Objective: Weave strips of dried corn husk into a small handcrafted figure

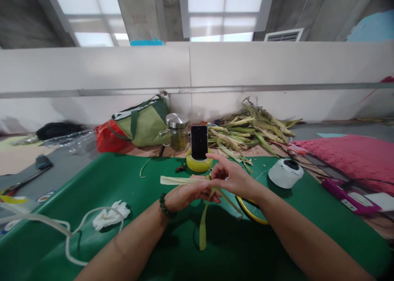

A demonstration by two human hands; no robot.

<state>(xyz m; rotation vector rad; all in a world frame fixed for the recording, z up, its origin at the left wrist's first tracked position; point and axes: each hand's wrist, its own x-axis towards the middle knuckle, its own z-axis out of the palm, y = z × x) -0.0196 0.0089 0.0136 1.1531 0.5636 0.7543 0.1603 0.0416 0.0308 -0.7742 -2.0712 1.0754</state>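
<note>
Long pale green leaf strips (175, 180) meet between my two hands above the green mat. One strip points left, and others, including a broad-ended leaf strip (202, 231), hang down. My left hand (193, 190), with a bead bracelet at its wrist, is closed on the strips from below. At the point where they cross, my right hand (232, 176) pinches them, its index finger stretched out toward the phone. The fingers hide how the strips are joined. A yellow ring-shaped object (250, 211) lies partly behind my right forearm.
A phone (199, 142) stands in a yellow holder (199, 164) on the green mat (160, 231). Behind are a glass jar (178, 138), a green bag (149, 125) and a heap of dry leaves (257, 127). A white roll (285, 174), crumpled tissue (112, 216) and white cable (68, 238) flank my arms.
</note>
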